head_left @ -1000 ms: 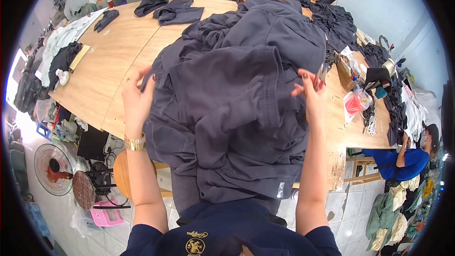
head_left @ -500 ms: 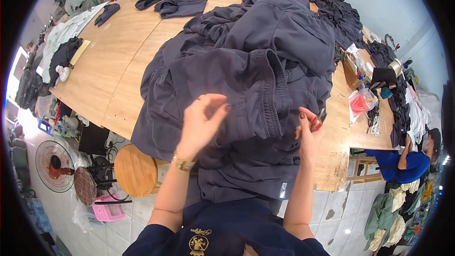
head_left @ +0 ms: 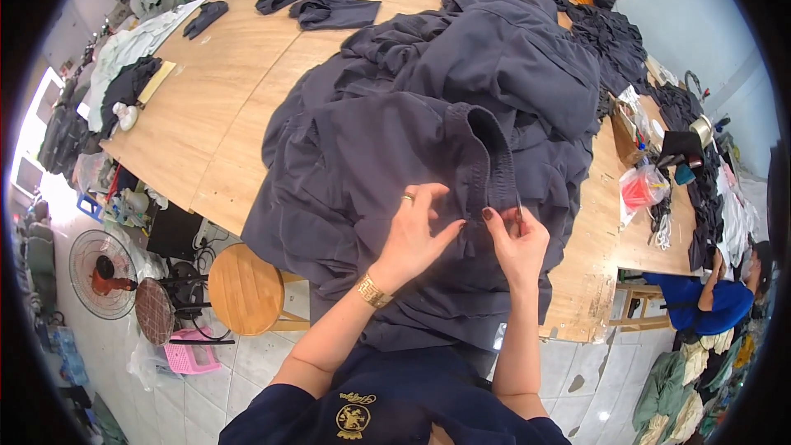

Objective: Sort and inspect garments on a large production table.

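charcoal garment (head_left: 379, 144) lies beneath the spread left hand (head_left: 414, 235); right hand (head_left: 521, 249), grip unclear.

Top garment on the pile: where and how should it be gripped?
Probably best by the gathered waistband, pinched at its near end from the right: its layers stand apart and the opening gapes rightward, leaving room for a finger inside and a thumb outside. The right hand is at that near end, the left hand just left of it.
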Action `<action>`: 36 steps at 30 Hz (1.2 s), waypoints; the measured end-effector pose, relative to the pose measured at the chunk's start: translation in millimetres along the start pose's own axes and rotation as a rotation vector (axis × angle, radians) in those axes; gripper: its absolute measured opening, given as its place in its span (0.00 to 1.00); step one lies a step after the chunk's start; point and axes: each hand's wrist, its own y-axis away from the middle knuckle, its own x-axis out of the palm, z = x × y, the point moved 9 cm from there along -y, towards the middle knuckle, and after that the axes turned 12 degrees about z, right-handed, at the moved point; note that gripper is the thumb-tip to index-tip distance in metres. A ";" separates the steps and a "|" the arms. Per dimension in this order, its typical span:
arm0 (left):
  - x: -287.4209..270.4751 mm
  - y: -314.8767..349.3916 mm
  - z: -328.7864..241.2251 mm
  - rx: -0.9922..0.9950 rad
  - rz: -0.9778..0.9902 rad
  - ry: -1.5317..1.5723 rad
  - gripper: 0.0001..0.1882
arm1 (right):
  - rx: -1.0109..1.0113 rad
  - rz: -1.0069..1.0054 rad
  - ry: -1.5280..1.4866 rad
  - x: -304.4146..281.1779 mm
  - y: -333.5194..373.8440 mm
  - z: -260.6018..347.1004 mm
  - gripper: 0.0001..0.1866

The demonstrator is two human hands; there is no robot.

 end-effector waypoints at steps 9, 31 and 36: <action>-25.7 3.5 -14.4 0.220 -0.156 -0.129 0.20 | -0.089 0.145 0.019 8.1 10.3 3.4 0.08; -105.1 74.2 -92.7 0.418 -0.446 -0.552 0.17 | -0.099 0.119 -0.408 -87.2 -36.9 -27.9 0.13; -87.1 47.3 -3.2 -0.021 -0.230 -0.247 0.22 | -0.067 0.288 -0.030 21.7 -59.7 -31.7 0.09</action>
